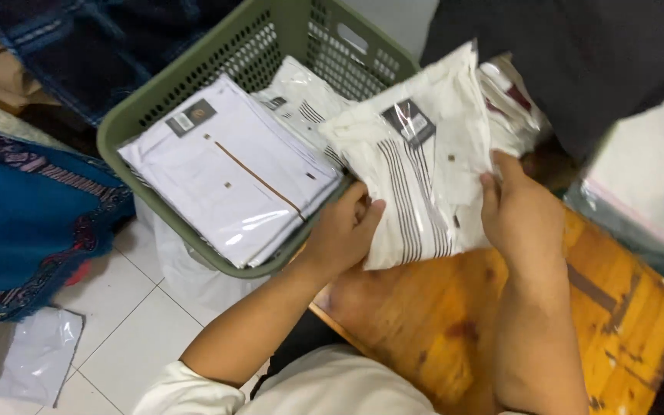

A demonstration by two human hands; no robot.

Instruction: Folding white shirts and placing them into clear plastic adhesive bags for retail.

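I hold a folded white shirt with dark stripes (416, 173), sealed in a clear plastic bag, over a wooden table (547, 330). My left hand (343, 230) grips its lower left edge. My right hand (520, 211) grips its right side, thumb on top. The package is tilted, its upper part over the rim of a green laundry basket (270, 31). Inside the basket lies a stack of bagged white shirts (232, 165), the top one with a thin brown stripe, and another striped one (301, 104) beside it.
A blue patterned cloth (24, 207) lies at the left on the white tiled floor (124, 323), with an empty plastic bag (21, 357) below it. Dark fabric (578, 54) hangs at the upper right. More clear bags (647, 177) sit at the right edge.
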